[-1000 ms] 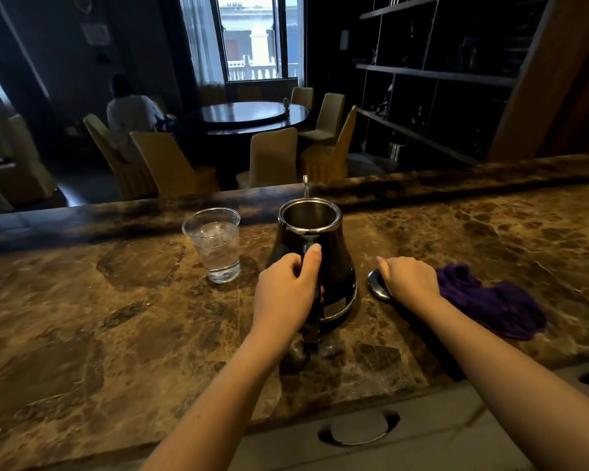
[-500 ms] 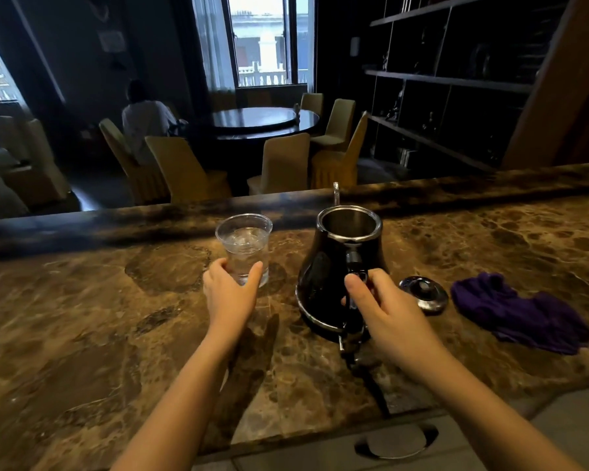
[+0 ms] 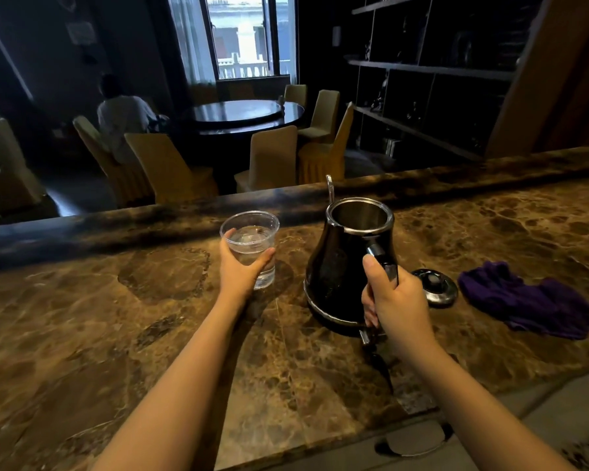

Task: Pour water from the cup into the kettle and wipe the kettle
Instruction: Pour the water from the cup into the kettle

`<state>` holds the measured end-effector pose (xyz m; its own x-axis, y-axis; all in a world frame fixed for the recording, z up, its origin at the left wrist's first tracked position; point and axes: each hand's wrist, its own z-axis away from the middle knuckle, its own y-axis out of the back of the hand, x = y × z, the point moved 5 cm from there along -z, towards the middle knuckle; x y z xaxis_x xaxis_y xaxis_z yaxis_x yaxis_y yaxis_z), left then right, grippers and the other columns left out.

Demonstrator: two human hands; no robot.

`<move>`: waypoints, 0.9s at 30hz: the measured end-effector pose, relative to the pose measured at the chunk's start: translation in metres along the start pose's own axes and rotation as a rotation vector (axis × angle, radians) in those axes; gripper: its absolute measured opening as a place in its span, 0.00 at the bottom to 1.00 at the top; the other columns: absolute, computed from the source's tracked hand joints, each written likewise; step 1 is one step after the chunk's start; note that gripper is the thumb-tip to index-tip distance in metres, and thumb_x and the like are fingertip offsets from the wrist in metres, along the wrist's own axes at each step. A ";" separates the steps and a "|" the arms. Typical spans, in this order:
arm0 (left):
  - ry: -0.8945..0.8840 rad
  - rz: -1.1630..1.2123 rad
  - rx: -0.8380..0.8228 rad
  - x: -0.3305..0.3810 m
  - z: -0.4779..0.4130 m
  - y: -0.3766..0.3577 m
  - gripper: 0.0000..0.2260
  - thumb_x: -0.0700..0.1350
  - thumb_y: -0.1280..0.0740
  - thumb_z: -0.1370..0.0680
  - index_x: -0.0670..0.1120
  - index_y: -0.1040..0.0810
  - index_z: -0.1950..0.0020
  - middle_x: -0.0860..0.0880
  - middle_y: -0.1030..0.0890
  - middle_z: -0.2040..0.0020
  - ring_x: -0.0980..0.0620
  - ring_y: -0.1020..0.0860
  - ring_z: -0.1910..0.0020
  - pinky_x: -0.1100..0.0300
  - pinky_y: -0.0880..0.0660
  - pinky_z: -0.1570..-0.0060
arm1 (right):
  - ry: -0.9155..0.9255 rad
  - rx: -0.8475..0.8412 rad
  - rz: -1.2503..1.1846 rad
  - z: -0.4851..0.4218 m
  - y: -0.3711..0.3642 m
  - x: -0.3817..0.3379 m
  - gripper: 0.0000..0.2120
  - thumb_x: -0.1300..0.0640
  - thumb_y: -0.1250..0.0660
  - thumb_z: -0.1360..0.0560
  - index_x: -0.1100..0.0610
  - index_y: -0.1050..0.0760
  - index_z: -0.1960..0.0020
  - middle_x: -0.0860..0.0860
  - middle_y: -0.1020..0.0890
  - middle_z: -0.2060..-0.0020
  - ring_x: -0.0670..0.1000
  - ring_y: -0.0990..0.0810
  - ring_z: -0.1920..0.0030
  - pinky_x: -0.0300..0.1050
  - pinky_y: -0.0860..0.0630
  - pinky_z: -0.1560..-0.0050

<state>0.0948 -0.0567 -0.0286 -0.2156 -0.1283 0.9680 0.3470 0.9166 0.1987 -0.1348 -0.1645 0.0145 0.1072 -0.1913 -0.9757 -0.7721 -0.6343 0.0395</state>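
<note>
I see my left hand point(image 3: 239, 270) wrapped around the cup point(image 3: 251, 246) of water and my right hand point(image 3: 395, 302) gripping the open kettle point(image 3: 346, 266) by its handle; lid point(image 3: 435, 291) and cloth point(image 3: 527, 300) lie right of it.

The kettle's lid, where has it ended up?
In the head view the lid lies on the marble counter, just right of the kettle, between it and the purple cloth.
</note>
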 end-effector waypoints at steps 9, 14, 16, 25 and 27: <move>-0.134 0.042 -0.002 0.028 0.005 -0.007 0.35 0.49 0.25 0.34 0.48 0.38 0.31 0.48 0.31 0.33 0.53 0.31 0.38 0.60 0.32 0.41 | 0.060 0.096 0.075 -0.016 0.005 0.007 0.22 0.44 0.40 0.25 0.57 0.34 0.73 0.50 0.30 0.80 0.49 0.32 0.80 0.46 0.33 0.73; -0.261 0.014 -0.067 0.075 0.008 -0.003 0.32 0.50 0.26 0.34 0.53 0.36 0.34 0.54 0.29 0.40 0.57 0.29 0.43 0.67 0.30 0.48 | 0.054 0.106 0.084 -0.019 0.006 0.013 0.22 0.37 0.40 0.31 0.50 0.34 0.76 0.46 0.30 0.83 0.47 0.31 0.80 0.46 0.34 0.71; -0.287 -0.030 -0.097 0.090 0.009 -0.004 0.31 0.50 0.26 0.34 0.55 0.35 0.36 0.55 0.29 0.41 0.56 0.29 0.43 0.63 0.28 0.45 | 0.071 0.111 0.085 -0.019 0.007 0.014 0.21 0.41 0.38 0.28 0.50 0.34 0.76 0.46 0.29 0.83 0.47 0.31 0.80 0.46 0.34 0.71; -0.383 -0.235 -0.151 0.122 0.011 -0.017 0.31 0.53 0.25 0.37 0.54 0.32 0.37 0.55 0.26 0.43 0.54 0.27 0.44 0.62 0.29 0.48 | 0.111 0.155 0.089 -0.020 0.006 0.010 0.20 0.40 0.39 0.30 0.51 0.36 0.75 0.47 0.30 0.81 0.50 0.30 0.77 0.49 0.33 0.71; -0.408 -0.280 -0.161 0.128 0.011 -0.019 0.31 0.54 0.25 0.37 0.53 0.33 0.37 0.55 0.26 0.43 0.55 0.27 0.44 0.63 0.31 0.49 | 0.109 0.159 0.098 -0.020 0.006 0.009 0.22 0.37 0.41 0.32 0.53 0.36 0.74 0.50 0.30 0.79 0.53 0.30 0.76 0.53 0.31 0.70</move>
<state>0.0502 -0.0865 0.0895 -0.6474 -0.1723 0.7424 0.3545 0.7943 0.4934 -0.1256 -0.1848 0.0103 0.0873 -0.3316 -0.9394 -0.8704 -0.4841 0.0901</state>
